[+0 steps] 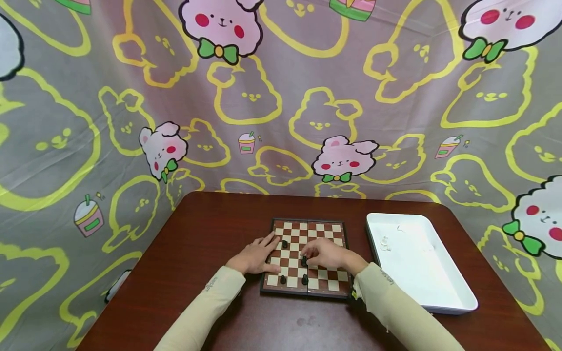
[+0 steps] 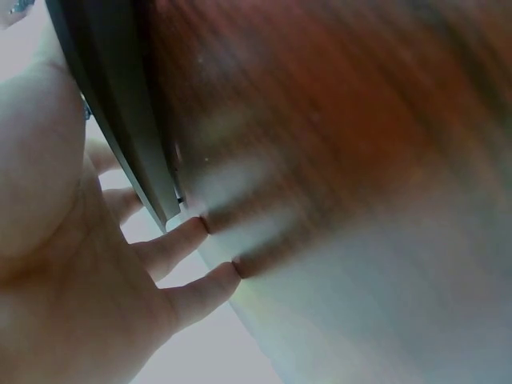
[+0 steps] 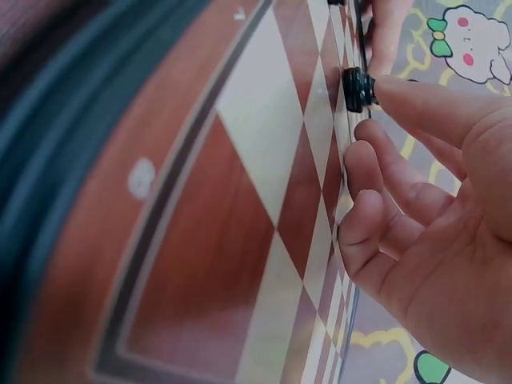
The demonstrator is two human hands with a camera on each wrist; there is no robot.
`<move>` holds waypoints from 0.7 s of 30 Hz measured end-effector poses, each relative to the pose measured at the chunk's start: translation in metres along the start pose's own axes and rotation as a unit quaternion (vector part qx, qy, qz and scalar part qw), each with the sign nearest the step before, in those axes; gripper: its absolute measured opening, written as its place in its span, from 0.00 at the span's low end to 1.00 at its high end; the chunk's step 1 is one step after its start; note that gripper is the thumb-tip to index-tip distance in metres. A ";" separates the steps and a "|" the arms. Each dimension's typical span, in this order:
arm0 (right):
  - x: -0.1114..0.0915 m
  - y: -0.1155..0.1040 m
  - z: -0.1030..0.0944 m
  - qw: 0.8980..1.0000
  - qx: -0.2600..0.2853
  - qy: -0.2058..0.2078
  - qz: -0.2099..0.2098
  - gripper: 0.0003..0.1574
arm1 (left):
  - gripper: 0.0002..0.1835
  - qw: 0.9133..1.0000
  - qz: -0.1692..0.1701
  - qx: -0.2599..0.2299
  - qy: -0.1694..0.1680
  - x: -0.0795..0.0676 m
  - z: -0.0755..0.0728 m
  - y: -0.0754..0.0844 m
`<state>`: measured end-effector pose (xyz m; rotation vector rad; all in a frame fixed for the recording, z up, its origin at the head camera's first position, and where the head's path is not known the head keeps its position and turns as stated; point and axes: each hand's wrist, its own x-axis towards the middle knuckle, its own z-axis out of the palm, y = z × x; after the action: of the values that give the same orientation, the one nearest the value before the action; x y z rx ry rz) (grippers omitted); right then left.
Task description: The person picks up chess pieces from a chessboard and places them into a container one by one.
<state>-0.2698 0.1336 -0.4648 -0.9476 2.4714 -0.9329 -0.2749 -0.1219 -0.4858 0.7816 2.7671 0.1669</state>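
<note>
Head view | right hand (image 1: 327,253) pinches black chess piece (image 1: 304,262), fingertips nearly closed, mid-chessboard (image 1: 333,284) | left hand (image 1: 258,255) spread, grasping nothing, nine o'clock | I'd say positioning; next wants gentle release

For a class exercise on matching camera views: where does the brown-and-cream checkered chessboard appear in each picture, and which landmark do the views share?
Head: the brown-and-cream checkered chessboard lies below centre.
Left wrist: only its dark edge shows, slanting through the upper left.
Right wrist: its squares spread across left of centre.
Shared landmark: the bare left hand, partly seen at the top in right wrist.
</note>
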 end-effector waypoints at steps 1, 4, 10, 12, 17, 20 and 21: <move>0.000 -0.001 0.000 1.000 0.000 -0.002 -0.001 0.12 | 0.51 1.000 0.000 0.000 0.000 0.000 0.000 0.000; 0.002 -0.001 0.001 1.000 -0.010 -0.006 -0.004 0.12 | 0.51 1.000 -0.001 0.002 -0.001 0.001 0.001 -0.001; 0.003 -0.002 0.002 1.000 -0.021 -0.007 0.000 0.10 | 0.51 1.000 -0.004 0.009 -0.001 0.002 0.000 -0.001; 0.004 -0.002 0.003 1.000 -0.027 -0.006 0.002 0.10 | 0.51 1.000 -0.003 0.007 -0.001 0.001 0.000 0.000; 0.003 -0.002 0.004 0.999 -0.035 0.000 0.001 0.08 | 0.51 1.000 -0.002 0.002 0.000 0.001 0.000 0.000; 0.001 -0.001 0.003 1.000 -0.027 0.005 -0.005 0.07 | 0.51 1.000 -0.001 0.004 0.000 0.000 -0.001 0.000; 0.000 -0.001 0.002 1.000 -0.027 0.007 -0.008 0.07 | 0.51 1.000 0.000 0.004 0.000 0.000 -0.001 0.000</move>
<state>-0.2689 0.1321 -0.4655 -0.9815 2.5161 -0.8855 -0.2754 -0.1219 -0.4853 0.7829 2.7692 0.1545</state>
